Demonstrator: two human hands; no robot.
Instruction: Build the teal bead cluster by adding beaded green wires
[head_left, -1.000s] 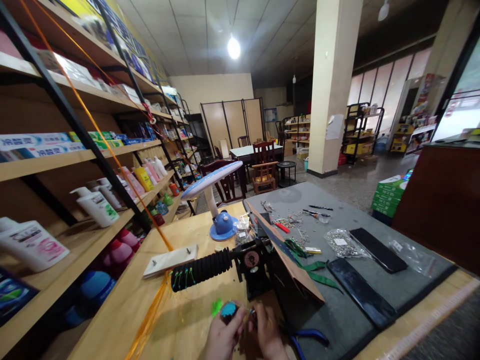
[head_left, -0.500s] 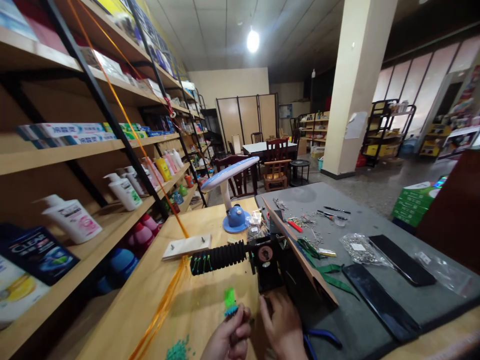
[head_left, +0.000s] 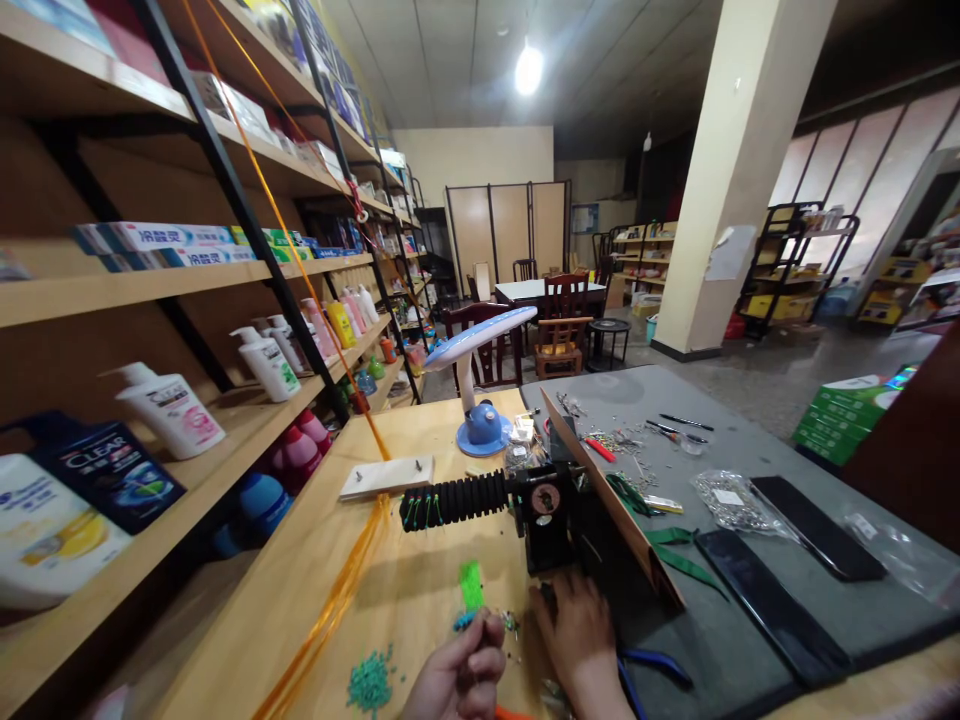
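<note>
My left hand [head_left: 461, 668] is closed in a pinch above the wooden tabletop; what its fingertips hold, if anything, is too small to make out. Just beyond them lie a small blue clump [head_left: 463, 621] and a bright green patch [head_left: 471, 585]. My right hand [head_left: 579, 640] rests at the foot of a black clamp-like stand [head_left: 546, 535], thumb and fingers apart, with a dark spot between them. From the stand a ribbed black roller [head_left: 457, 502] reaches left, green threads wound at its end. A pile of teal beads or chips [head_left: 370, 682] lies left of my left hand.
Orange cords [head_left: 330, 625] run under a white plate [head_left: 386, 478] with two screws. A blue lamp [head_left: 484, 428] stands behind. Right are an upright brown board [head_left: 611, 500], blue-handled pliers [head_left: 656, 660], a bag of small parts [head_left: 735, 500] and a dark phone-like slab [head_left: 772, 600]. Shelves with bottles line the left.
The view has shifted, so the scene sits slightly farther right. My right hand's thumb and fingers have spread at the stand's foot. My left hand stays pinched near the blue clump.
</note>
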